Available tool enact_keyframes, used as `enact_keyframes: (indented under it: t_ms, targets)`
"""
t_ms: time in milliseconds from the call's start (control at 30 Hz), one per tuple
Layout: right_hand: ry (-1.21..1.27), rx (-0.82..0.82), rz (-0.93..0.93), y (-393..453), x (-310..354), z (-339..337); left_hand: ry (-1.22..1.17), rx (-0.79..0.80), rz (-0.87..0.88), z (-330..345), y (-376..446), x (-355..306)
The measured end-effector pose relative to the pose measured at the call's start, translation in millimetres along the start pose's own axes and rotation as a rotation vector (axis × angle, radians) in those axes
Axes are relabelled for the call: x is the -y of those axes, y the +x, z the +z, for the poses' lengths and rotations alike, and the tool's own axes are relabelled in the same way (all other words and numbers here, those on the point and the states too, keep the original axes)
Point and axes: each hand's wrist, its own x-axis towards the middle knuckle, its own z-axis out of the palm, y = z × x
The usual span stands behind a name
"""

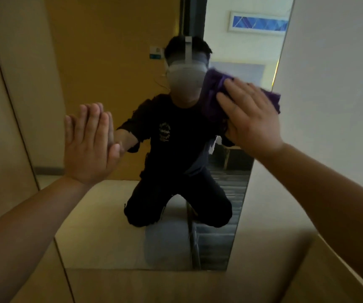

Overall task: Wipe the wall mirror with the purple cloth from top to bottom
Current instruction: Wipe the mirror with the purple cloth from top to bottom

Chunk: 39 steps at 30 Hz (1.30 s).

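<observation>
Both hands lie flat on the wall mirror (110, 215): left hand (90, 145) bare, right hand (249, 119) pressing purple cloth (214, 95) (fingers straight).

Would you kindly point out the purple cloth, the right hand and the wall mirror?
purple cloth (213, 97), head view, bunched fold beside the fingers.
right hand (252, 121), head view, back of the hand.
wall mirror (110, 237), head view, bare lower glass.
</observation>
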Motion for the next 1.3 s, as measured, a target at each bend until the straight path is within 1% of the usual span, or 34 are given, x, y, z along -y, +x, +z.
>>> enact_keyframes:
  t_ms: [67, 133, 200, 300, 367, 533, 600, 633, 700, 767, 833, 900, 933, 1000, 1100, 1200, 1233, 1300]
  targets:
    - [0.026, 0.017, -0.043, -36, 20, 6, -0.027, 0.025, -0.014, -1, 1, 0]
    - [0.09, 0.079, -0.102, -81, 43, 12, -0.017, 0.021, -0.015, 0, 1, 1]
    - [0.127, 0.202, -0.166, -130, 68, 17, -0.003, 0.015, -0.007, 1, 1, 2]
    - [0.091, 0.387, -0.25, -187, 97, 19, -0.013, 0.013, -0.004, 1, 1, 3]
    - [0.083, 0.425, -0.271, -199, 106, 19, -0.014, 0.014, -0.009, 2, 0, 1]
    - [0.129, 0.49, -0.323, -192, 101, 12, -0.012, -0.008, -0.013, 3, 0, 2]
    - [0.173, 0.469, -0.301, -183, 99, 8, -0.014, -0.009, -0.017, 4, 0, 3]
    - [0.21, 0.421, -0.262, -173, 97, 6, -0.009, -0.012, -0.015, 4, 0, 2]
    - [0.279, 0.266, -0.153, -138, 89, 2, -0.003, -0.009, -0.01, 4, -1, 1]
    - [0.31, 0.108, -0.077, -84, 76, -2, -0.017, 0.007, -0.026, 3, 0, 1]
    - [0.289, -0.008, -0.047, -25, 59, -6, -0.021, 0.008, -0.018, 4, 1, 2]
    - [0.188, -0.068, -0.054, 29, 40, -8, 0.0, -0.018, 0.01, 7, 1, 3]
    - [0.135, -0.078, -0.055, 51, 31, -7, 0.009, -0.026, 0.015, 9, 0, 4]
    - [0.039, -0.048, -0.036, 82, 21, -3, 0.021, -0.019, 0.011, 12, -1, 6]
    - [-0.011, 0.05, 0.001, 86, 30, 11, 0.044, -0.011, 0.011, 13, -2, 8]
    - [0.079, 0.043, -0.061, 35, 65, 26, -0.019, 0.004, 0.011, 6, -1, 5]
    - [0.118, 0.074, -0.098, 6, 81, 30, -0.049, 0.031, 0.001, 2, -1, 3]
    - [0.155, 0.209, -0.193, -61, 117, 37, -0.069, 0.068, -0.013, -2, -1, 3]
